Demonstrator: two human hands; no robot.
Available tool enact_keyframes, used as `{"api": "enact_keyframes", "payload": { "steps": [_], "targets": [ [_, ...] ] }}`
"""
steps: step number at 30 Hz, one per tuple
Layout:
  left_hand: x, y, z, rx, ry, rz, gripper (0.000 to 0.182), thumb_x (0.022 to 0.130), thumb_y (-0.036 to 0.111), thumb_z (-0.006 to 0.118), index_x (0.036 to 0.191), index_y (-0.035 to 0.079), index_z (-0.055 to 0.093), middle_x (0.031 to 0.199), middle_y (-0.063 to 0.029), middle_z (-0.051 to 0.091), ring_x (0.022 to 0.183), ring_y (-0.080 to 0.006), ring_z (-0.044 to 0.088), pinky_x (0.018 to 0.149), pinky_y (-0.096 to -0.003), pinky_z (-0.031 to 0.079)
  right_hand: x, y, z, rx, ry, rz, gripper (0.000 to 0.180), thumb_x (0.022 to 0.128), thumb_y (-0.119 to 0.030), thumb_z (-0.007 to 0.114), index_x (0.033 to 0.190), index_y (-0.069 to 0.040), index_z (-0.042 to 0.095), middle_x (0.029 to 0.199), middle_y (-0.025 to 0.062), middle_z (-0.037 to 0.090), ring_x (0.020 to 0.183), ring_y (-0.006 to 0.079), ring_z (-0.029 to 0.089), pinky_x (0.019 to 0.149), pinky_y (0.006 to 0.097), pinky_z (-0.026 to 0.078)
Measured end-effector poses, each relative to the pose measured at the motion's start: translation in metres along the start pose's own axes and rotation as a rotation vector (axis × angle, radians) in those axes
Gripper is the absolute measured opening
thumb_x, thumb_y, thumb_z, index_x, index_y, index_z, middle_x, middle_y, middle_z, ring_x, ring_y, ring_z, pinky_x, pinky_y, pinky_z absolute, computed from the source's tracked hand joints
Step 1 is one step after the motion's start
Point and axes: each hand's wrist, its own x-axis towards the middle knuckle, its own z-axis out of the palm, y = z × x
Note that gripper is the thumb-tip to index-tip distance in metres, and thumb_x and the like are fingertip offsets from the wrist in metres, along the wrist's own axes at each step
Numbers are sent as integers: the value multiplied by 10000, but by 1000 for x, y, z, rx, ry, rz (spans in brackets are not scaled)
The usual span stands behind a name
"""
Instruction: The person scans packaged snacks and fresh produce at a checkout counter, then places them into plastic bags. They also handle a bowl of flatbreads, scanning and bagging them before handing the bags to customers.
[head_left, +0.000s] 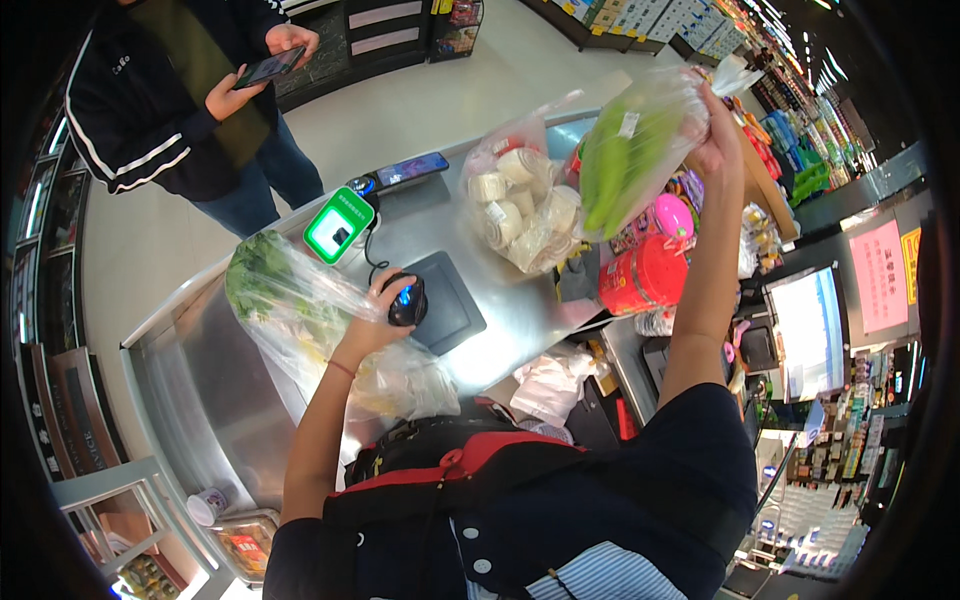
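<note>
My left hand (379, 315) is wrapped around a black handheld barcode scanner (407, 298) with a blue light, just over a dark pad (454, 304) on the metal counter. Under and beside that forearm lies a clear plastic bag of leafy greens (296, 315). Raised at the upper right, my right hand (718, 135) grips the top of a clear bag of long green vegetables (626, 161) with a white label on it. Below this bag, a bag of pale rolled pieces (510, 210) rests on the counter, its exact contents unclear.
A green payment box (339, 225) and a propped phone (411, 169) stand at the counter's far edge. A person (187, 97) across it holds a phone. Right of the bags sits a red container (643, 276), with a monitor (808, 334) beyond. A tub (206, 506) lies lower left.
</note>
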Motion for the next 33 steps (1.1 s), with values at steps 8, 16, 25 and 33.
{"api": "enact_keyframes", "payload": {
  "steps": [8, 16, 25, 33],
  "targets": [
    [-2, -9, 5, -21, -20, 45, 887, 587, 55, 854, 1387, 166, 487, 1452, -148, 384, 1344, -384, 405, 1120, -419, 377, -151, 164, 21, 387, 26, 232, 368, 1041, -304, 498, 1313, -71, 581, 1137, 92, 687, 979, 202, 682, 759, 339, 593],
    [-3, -6, 6, 41, 15, 82, 856, 598, 66, 858, 1371, 181, 509, 1428, -158, 397, 1314, -388, 428, 1081, -437, 416, -210, 303, 37, 649, -198, 387, 280, 1044, -325, 491, 1133, -97, 626, 952, 42, 691, 820, 152, 676, 637, 298, 560],
    [-4, 12, 8, 52, 170, 330, 772, 615, 98, 853, 1327, 147, 558, 1443, -179, 417, 1283, -415, 458, 1059, -460, 432, -214, 317, 91, 466, 235, 265, 240, 1016, -277, 570, 1158, -91, 625, 936, 37, 681, 823, 139, 656, 706, 304, 553],
    [-12, 0, 2, 221, -68, 324, 769, 636, 147, 853, 1346, 190, 562, 1481, -175, 403, 1301, -419, 439, 1066, -480, 395, -215, 327, 86, 197, 260, 361, 323, 1045, -337, 501, 1217, -102, 640, 1020, 14, 650, 757, 96, 596, 633, 229, 507]
  ]
}}
